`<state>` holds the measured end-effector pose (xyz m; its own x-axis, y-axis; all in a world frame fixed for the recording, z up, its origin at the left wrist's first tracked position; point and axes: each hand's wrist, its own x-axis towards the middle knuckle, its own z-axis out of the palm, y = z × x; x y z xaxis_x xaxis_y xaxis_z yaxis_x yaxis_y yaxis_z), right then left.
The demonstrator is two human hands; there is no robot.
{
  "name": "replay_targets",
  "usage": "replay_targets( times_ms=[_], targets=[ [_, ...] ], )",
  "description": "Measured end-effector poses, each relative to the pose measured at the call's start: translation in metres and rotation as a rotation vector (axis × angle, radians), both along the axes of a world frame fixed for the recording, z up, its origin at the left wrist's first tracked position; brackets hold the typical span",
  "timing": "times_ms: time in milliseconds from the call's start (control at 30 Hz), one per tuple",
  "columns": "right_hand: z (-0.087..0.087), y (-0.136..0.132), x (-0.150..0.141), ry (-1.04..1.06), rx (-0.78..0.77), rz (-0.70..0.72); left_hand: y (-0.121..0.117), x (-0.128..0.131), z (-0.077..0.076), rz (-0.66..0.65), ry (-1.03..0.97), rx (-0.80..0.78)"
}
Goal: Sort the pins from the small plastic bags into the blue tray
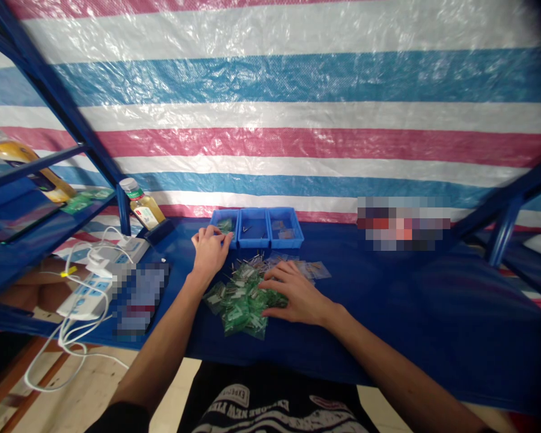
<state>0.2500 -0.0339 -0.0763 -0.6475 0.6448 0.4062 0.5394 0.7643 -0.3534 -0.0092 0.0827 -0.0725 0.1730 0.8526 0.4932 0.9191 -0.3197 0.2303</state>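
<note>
- 2 bare hands in view
- left hand (pixel 210 255): half curled, touching the front of the leftmost bin; cannot tell whether it holds anything
- right hand (pixel 295 294): open, palm down, fingers spread over the heap; no visible hold
- 1 heap of small green plastic bags (pixel 241 307) between the hands, too many to count, loose thin metal pins at its far edge
- 3 blue plastic bins (pixel 253 227) in a row just behind the heap, on a blue cloth-covered table (pixel 388 313)
- 2 yellow-filled plastic bottles (pixel 142 204) at left, 1 white power strip (pixel 88 288)

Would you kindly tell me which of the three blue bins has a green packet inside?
The leftmost blue bin, by the left hand; the middle bin and right bin show no green.
</note>
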Motion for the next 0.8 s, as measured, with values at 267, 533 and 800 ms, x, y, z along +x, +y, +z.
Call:
replay_targets(
  times_ms=[267, 533, 800],
  targets=[
    [-0.001, -0.007, -0.011, -0.066, 0.012, 0.073, -0.001, 0.004, 0.000, -0.043, -0.046, 0.053],
    [-0.004, -0.007, -0.013, -0.059, -0.005, 0.083, -0.011, 0.010, 0.011, -0.187, -0.073, 0.090],
    [0.001, -0.010, -0.015, -0.074, -0.020, 0.169, -0.019, 0.020, 0.012, -0.348, -0.070, 0.139]
  ],
)
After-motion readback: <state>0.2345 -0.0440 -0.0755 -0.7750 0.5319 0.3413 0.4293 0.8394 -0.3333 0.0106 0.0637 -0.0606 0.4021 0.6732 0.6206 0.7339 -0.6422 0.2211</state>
